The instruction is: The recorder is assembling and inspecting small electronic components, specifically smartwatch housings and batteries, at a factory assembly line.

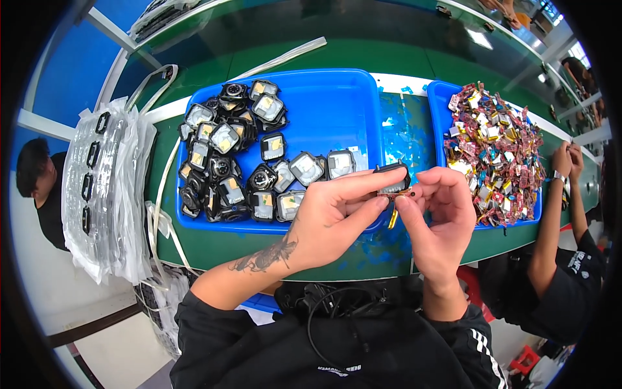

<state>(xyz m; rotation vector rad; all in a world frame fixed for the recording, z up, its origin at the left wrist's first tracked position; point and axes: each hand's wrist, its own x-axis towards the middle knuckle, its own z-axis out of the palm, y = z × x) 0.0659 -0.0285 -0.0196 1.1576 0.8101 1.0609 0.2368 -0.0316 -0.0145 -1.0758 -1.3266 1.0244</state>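
Between the two blue trays, my left hand [330, 217] grips a black watch case [392, 179], thumb below and fingers along its upper side. At the case's lower edge my right hand [440, 214] pinches a small reddish circuit board [407, 193] between thumb and fingers. A yellow-gold piece [393, 218] hangs just under the board; whether it is joined to it I cannot tell. Black watch cases [221, 139] with pale squares inside lie heaped in the left blue tray [324, 87]. The right blue tray [438, 97] is piled with red circuit boards and small silvery batteries [492, 155].
Stacked clear plastic trays [103, 194] stand at the left edge. White strapping [282, 57] lies across the green table [389, 45]. Another person's hands [567, 162] work at the far right, and a person [42, 188] is at the far left.
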